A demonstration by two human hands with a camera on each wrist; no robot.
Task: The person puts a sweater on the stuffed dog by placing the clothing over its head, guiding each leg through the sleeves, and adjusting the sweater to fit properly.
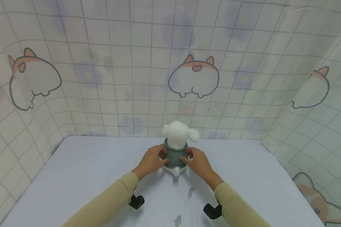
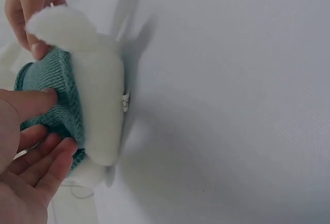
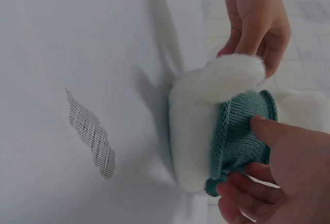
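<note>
A white plush dog (image 1: 177, 134) with floppy ears sits upright on the table, its back and small tail (image 1: 176, 171) facing me. It wears a green knitted sweater (image 1: 174, 157) with rolled edges. On the left side my left hand (image 1: 152, 159) grips the sweater, thumb over the back and fingers curled at the side. My right hand (image 1: 200, 161) holds the opposite side the same way. In the left wrist view a small white tag (image 2: 125, 102) shows low on the plush. The dog's front is hidden from the head view.
The white table (image 1: 102, 167) ends close behind the dog at a grid-patterned curtain (image 1: 130, 107) printed with cartoon corgis. Grey mesh-like patches (image 1: 191, 193) mark the tabletop. Black wrist mounts (image 1: 213, 211) hang below both sleeves.
</note>
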